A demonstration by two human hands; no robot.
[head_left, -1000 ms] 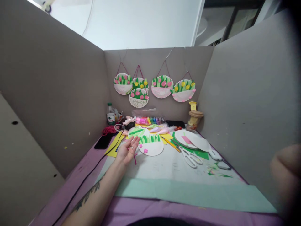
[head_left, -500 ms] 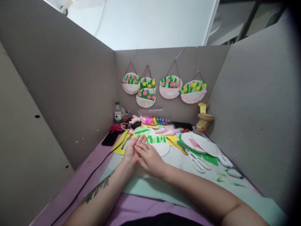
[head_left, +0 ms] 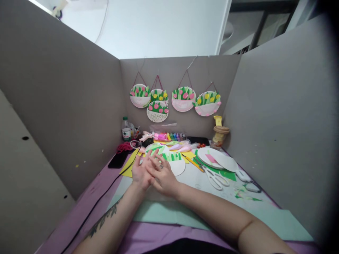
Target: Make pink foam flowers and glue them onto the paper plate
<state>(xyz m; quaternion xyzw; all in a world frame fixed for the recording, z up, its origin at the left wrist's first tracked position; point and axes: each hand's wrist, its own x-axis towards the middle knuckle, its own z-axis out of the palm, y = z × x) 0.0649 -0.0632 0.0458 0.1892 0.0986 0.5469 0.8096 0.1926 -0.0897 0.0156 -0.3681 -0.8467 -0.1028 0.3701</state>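
Observation:
My left hand [head_left: 142, 173] is turned palm up with its fingers stretched out and apart. Across its palm lies my right hand [head_left: 164, 177], palm down, fingers extended; a ring-like mark shows on one finger. Anything between the two palms is hidden. Just beyond the fingers is a white half paper plate [head_left: 177, 167] edged with green paper leaves. A round white plate [head_left: 156, 145] with green strips sits behind it, partly covered by my fingers.
White scissors [head_left: 215, 178], a yellow craft knife [head_left: 195, 163] and white plates [head_left: 228, 163] lie to the right, near green scraps [head_left: 243, 194]. A black phone [head_left: 117, 160] and cable [head_left: 102, 197] are left. Flower-decorated plates [head_left: 183, 104] hang on the back wall.
My left fingers have spread further apart, and the right hand has shifted slightly over the left palm. The whole view has swung a little to the right.

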